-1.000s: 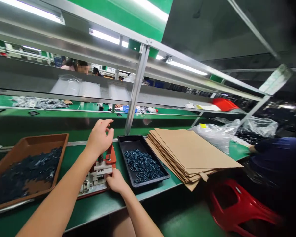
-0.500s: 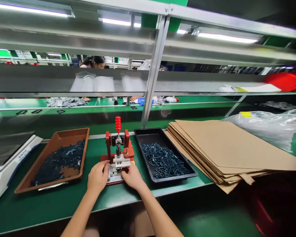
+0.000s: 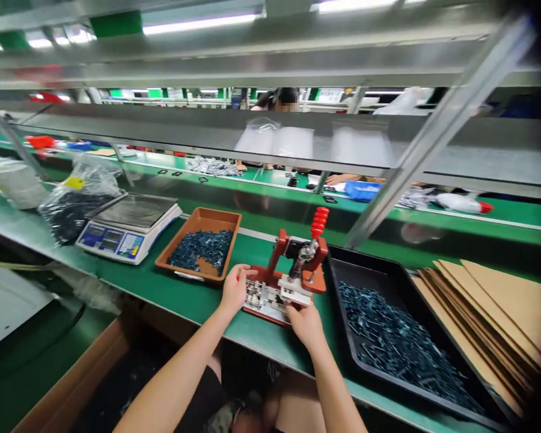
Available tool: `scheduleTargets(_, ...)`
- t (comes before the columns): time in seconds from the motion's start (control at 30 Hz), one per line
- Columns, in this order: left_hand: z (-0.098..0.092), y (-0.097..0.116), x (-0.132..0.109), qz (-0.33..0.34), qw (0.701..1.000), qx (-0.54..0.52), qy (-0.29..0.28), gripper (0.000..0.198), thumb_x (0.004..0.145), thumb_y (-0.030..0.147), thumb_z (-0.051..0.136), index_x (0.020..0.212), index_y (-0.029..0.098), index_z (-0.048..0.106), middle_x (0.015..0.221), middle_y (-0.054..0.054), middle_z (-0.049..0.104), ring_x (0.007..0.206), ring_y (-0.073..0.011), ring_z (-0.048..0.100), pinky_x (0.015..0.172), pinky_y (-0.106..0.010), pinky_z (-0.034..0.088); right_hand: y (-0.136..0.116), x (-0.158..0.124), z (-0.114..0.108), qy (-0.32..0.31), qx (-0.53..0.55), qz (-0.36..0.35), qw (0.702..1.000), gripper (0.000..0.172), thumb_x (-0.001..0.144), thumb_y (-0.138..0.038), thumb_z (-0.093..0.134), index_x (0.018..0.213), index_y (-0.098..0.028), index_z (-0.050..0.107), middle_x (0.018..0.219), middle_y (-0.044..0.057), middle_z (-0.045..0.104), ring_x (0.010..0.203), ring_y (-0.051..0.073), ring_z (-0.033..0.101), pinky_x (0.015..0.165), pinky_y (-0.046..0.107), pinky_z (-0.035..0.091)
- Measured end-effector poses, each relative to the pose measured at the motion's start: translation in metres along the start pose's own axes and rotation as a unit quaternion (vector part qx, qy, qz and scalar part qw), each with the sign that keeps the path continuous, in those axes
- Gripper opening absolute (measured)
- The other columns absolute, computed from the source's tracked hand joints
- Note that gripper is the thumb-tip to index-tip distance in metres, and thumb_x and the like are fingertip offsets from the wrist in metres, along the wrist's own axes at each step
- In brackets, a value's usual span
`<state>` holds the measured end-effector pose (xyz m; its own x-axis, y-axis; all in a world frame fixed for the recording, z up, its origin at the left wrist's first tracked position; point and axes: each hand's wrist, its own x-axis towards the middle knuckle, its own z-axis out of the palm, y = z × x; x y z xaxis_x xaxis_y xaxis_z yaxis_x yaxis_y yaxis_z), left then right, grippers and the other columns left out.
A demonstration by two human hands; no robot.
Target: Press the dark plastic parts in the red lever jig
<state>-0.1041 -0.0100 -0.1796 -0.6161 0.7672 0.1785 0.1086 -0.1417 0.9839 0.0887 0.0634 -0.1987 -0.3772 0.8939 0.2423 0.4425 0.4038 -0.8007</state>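
My left hand (image 3: 233, 293), now lowered, joins my right hand (image 3: 306, 323) at the fixture (image 3: 267, 299) near the worktop's (image 3: 175, 294) front edge, red handle (image 3: 320, 222) untouched; fingers' (image 3: 243, 269) closure I cannot tell.

Overhead tube lights (image 3: 199, 24) are doing the heavy lifting, leaving sheen on the green worktop (image 3: 162, 293), but underneath it's pretty murky. Right edge goes black, cardboard (image 3: 509, 294) there looks smeared, and the slanted post (image 3: 446, 123) is kinda blurry too.
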Motion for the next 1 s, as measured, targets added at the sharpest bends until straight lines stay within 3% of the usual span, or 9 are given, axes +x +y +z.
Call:
scheduleTargets(0.17,-0.021,0.010,-0.074,0.131,0.980,0.126,0.077,0.047,0.094,0.041,0.055,0.136,0.021,0.048,0.144,-0.021,0.051,0.137,-0.0297,0.047,0.118,-0.052,0.034,-0.005,-0.015,-0.009,0.077,-0.043,-0.010,0.996,0.035,0.079,-0.045,0.053,0.087,-0.018,0.073,0.093,0.015,0.071,0.091,0.033,0.068,0.084,0.047,0.055)
scheduleTargets(0.27,-0.039,0.002,-0.138,0.022,0.997,0.066,-0.040,0.049,0.096,0.047,0.051,0.139,0.023,0.046,0.127,-0.018,0.060,0.110,-0.0259,0.063,0.103,-0.049,0.049,-0.024,-0.061,-0.002,0.090,-0.029,-0.053,0.994,0.030,0.086,-0.045,0.054,0.082,-0.021,0.072,0.090,0.013,0.064,0.088,0.031,0.065,0.080,0.047,0.055)
scheduleTargets(0.33,-0.051,-0.008,-0.174,-0.102,0.989,0.000,-0.108,0.053,0.096,0.053,0.048,0.140,0.024,0.045,0.115,-0.014,0.064,0.088,-0.0209,0.066,0.086,-0.042,0.055,-0.043,-0.102,0.016,-0.008,0.039,-0.095,0.995,0.024,0.092,-0.039,0.053,0.085,-0.025,0.072,0.088,0.011,0.063,0.084,0.027,0.065,0.076,0.041,0.057)
scheduleTargets(0.47,-0.081,-0.024,-0.212,-0.246,0.964,-0.016,-0.102,0.049,0.091,0.064,0.052,0.113,0.022,0.064,0.101,-0.009,0.070,0.083,-0.0198,0.067,0.075,-0.035,0.055,-0.075,-0.168,0.059,-0.214,0.102,-0.109,0.965,0.028,0.096,-0.024,0.047,0.099,-0.030,0.073,0.091,0.008,0.063,0.082,0.023,0.068,0.073,0.034,0.060)
scheduleTargets(0.53,-0.108,-0.028,-0.216,-0.274,0.957,0.014,-0.097,0.052,0.086,0.068,0.056,0.104,0.020,0.066,0.092,-0.007,0.073,0.078,-0.0206,0.069,0.072,-0.034,0.056,-0.079,-0.177,0.060,-0.261,0.110,-0.108,0.953,0.031,0.094,-0.020,0.050,0.113,-0.032,0.071,0.097,0.007,0.066,0.084,0.021,0.070,0.076,0.031,0.061)
scheduleTargets(0.63,-0.174,-0.042,-0.214,-0.242,0.959,0.139,-0.039,0.050,0.088,0.067,0.050,0.103,0.023,0.067,0.094,-0.007,0.076,0.085,-0.0244,0.074,0.081,-0.039,0.059,-0.067,-0.159,0.019,-0.243,0.084,-0.121,0.959,0.038,0.092,-0.026,0.055,0.128,-0.035,0.065,0.108,0.006,0.070,0.089,0.022,0.072,0.080,0.032,0.062)
scheduleTargets(0.8,-0.287,-0.075,-0.198,-0.154,0.895,0.418,-0.016,0.028,0.076,0.054,0.060,0.090,0.033,0.073,0.103,-0.005,0.078,0.106,-0.0373,0.072,0.098,-0.055,0.056,-0.006,-0.075,-0.098,0.022,-0.047,-0.110,0.993,0.024,0.086,-0.044,0.059,0.101,-0.031,0.074,0.101,0.010,0.074,0.090,0.029,0.071,0.081,0.042,0.059)
scheduleTargets(0.9,-0.289,-0.058,-0.166,-0.052,0.883,0.463,-0.046,0.029,0.080,0.046,0.060,0.101,0.033,0.075,0.125,-0.004,0.073,0.119,-0.0337,0.067,0.107,-0.052,0.052,0.042,-0.023,-0.140,0.049,-0.135,-0.029,0.989,0.033,0.075,-0.045,0.062,0.099,-0.027,0.075,0.095,0.012,0.074,0.078,0.030,0.070,0.075,0.045,0.057)
scheduleTargets(1.0,-0.243,-0.006,-0.116,0.088,0.891,0.441,-0.061,0.028,0.094,0.038,0.051,0.107,0.030,0.074,0.123,-0.005,0.072,0.118,-0.0253,0.067,0.108,-0.044,0.053,0.079,0.010,-0.148,0.011,-0.200,0.018,0.980,0.035,0.066,-0.040,0.068,0.094,-0.021,0.075,0.086,0.014,0.072,0.079,0.032,0.070,0.080,0.047,0.054)
